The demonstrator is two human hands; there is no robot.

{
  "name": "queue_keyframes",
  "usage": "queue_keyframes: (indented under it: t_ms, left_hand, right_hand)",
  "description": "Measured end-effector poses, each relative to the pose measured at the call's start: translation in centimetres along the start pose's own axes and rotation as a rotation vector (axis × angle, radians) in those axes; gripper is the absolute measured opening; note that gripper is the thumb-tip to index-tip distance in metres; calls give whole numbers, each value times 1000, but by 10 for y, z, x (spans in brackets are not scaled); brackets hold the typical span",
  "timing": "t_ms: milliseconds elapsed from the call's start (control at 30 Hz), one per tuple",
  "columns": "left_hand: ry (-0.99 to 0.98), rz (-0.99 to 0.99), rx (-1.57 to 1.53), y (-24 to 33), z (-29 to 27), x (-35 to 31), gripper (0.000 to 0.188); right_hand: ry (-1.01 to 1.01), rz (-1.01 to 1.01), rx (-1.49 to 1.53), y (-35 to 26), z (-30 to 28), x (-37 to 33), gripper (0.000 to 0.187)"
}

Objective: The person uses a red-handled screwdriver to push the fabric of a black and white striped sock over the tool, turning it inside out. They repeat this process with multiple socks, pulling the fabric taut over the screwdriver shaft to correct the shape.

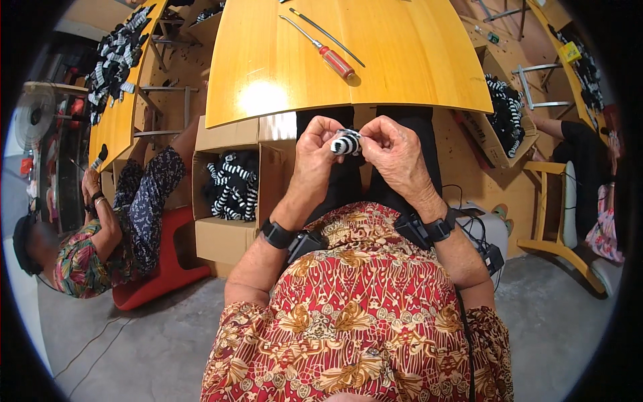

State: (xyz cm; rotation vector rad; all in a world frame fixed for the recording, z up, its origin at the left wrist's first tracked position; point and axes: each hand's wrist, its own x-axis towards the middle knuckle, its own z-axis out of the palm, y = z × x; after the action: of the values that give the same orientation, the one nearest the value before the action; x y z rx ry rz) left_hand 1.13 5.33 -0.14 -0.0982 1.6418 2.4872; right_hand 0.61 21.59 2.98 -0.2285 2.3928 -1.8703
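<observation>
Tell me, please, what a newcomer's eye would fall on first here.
Probably the black-and-white striped cloth, held between the left hand and right hand in the middle. Beyond them, a red-handled screwdriver lies on the yellow table. Left of the hands, an open box holds more striped pieces.

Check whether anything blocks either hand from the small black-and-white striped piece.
Nothing visible does: the left hand and right hand hold the striped piece between their fingertips, short of the table.
</observation>
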Motion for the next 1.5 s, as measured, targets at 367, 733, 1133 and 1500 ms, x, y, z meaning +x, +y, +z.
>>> queue_keyframes:
  t_ms: [367, 733, 1133, 1500]
  left_hand:
    - [-346, -256, -356, 10, -2, 0, 12]
    - [-294, -98, 55, 26, -1, -3, 33]
    - [-107, -37, 158, 30, 14, -16, 18]
    - [9, 159, 65, 11, 15, -11, 11]
  right_hand:
    - [-55, 137, 195, 7, -9, -5, 6]
    - [-286, 348, 853, 26, -12, -7, 13]
    - [90, -21, 294, 1, -9, -14, 7]
    - [42, 61, 129, -14, -1, -15, 6]
